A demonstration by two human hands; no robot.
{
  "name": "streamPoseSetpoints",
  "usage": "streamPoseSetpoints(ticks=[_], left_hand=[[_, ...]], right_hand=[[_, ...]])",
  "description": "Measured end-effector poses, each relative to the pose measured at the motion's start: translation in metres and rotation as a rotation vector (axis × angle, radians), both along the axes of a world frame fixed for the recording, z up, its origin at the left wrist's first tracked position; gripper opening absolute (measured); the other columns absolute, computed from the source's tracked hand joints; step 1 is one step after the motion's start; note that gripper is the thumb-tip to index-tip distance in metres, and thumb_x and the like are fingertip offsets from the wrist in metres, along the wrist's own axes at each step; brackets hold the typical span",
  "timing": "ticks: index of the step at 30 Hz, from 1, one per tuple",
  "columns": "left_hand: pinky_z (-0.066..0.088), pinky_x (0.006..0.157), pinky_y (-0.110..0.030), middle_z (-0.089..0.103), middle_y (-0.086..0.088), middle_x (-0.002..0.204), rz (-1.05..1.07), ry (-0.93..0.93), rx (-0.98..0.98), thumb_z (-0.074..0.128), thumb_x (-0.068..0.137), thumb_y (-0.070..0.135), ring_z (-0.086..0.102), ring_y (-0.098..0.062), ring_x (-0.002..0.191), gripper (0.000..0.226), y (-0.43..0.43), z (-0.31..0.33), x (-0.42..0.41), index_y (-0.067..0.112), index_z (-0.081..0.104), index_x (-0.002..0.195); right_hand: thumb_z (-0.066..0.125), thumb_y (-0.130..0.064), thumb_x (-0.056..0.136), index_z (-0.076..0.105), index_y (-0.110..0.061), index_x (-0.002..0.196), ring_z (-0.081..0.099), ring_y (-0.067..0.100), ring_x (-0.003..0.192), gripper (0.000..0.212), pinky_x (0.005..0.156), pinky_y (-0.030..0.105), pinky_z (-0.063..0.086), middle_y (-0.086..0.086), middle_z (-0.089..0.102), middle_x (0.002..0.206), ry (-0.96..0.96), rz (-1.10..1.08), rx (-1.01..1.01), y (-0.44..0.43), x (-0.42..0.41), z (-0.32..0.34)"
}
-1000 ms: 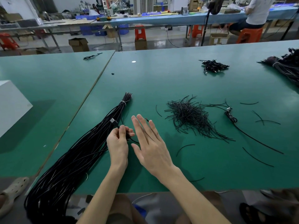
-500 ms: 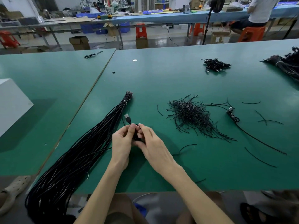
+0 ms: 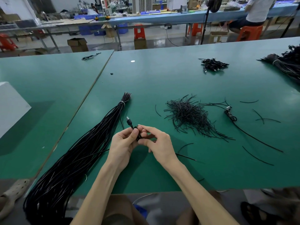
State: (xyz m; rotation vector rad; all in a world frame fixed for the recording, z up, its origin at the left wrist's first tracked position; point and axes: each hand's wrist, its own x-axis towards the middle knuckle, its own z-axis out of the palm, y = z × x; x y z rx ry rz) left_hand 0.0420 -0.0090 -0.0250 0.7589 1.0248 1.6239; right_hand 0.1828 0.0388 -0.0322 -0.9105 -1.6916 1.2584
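Head view. Both hands work above the green desk, just right of the long black cable bundle, which lies slantwise with its tied end pointing away from the person. Left hand: fingers curled round a small coiled cable, gripping it. The plug sticks up out of that grip, close to the bundle's right side. Right hand: thumb and forefinger pinch the same coil from the right, touching the left fingers. Pile of short black ties further right of the bundle, apart from the hands. 1 loose cable beyond that pile. Small heap of coiled cables well right of the bundle's tied end.
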Motion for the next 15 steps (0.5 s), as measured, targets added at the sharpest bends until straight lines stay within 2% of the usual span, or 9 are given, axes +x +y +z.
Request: streamPoseSetpoints(ticks=[3, 6, 9, 12, 15], left_hand=[[0.061, 0.072, -0.029, 0.073, -0.021, 0.095, 0.052, 0.019, -0.026, 0.071, 0.087, 0.020, 0.072, -0.026, 0.087, 0.024, 0.0007, -0.0019, 0.0006, 0.000, 0.077, 0.097], [0.061, 0.073, -0.029, 0.074, -0.021, 0.095, 0.092, 0.100, -0.008, 0.076, 0.083, 0.028, 0.073, -0.026, 0.087, 0.026, 0.0003, -0.0029, 0.0029, 0.005, 0.080, 0.095], [0.061, 0.079, -0.030, 0.076, -0.020, 0.093, 0.146, 0.254, 0.034, 0.079, 0.084, 0.032, 0.073, -0.026, 0.086, 0.023, -0.0005, -0.0036, 0.0048, 0.010, 0.081, 0.092], [0.059, 0.083, -0.032, 0.075, -0.018, 0.089, 0.149, 0.292, 0.049, 0.075, 0.088, 0.030, 0.071, -0.026, 0.086, 0.021, -0.0010, -0.0041, 0.0045, 0.009, 0.078, 0.088], [0.059, 0.081, -0.032, 0.075, -0.016, 0.087, 0.171, 0.297, 0.047, 0.074, 0.089, 0.028, 0.071, -0.026, 0.085, 0.021, 0.0004, -0.0039, 0.0059, 0.007, 0.077, 0.086]], right_hand=[[0.084, -0.014, 0.082, 0.072, -0.027, 0.128, 0.060, -0.005, 0.071, 0.050, 0.064, 0.010, 0.045, -0.016, 0.073, 0.102, -0.011, 0.018, -0.024, -0.0001, 0.0008, 0.0018], [0.086, -0.015, 0.079, 0.074, -0.028, 0.125, 0.063, -0.005, 0.081, 0.050, 0.073, 0.011, 0.045, -0.022, 0.073, 0.098, 0.009, 0.025, -0.051, 0.0007, 0.0028, 0.0034], [0.086, -0.012, 0.078, 0.074, -0.028, 0.124, 0.064, -0.002, 0.088, 0.049, 0.082, 0.017, 0.051, -0.023, 0.072, 0.094, 0.022, 0.032, -0.054, 0.0015, 0.0042, 0.0045], [0.086, -0.013, 0.080, 0.073, -0.030, 0.124, 0.063, 0.002, 0.090, 0.049, 0.087, 0.028, 0.054, -0.012, 0.072, 0.103, 0.025, 0.020, -0.032, 0.0012, 0.0040, 0.0045], [0.085, -0.012, 0.081, 0.072, -0.032, 0.125, 0.062, 0.004, 0.093, 0.050, 0.091, 0.037, 0.054, -0.006, 0.071, 0.107, 0.043, 0.017, -0.031, 0.0010, 0.0035, 0.0040]])
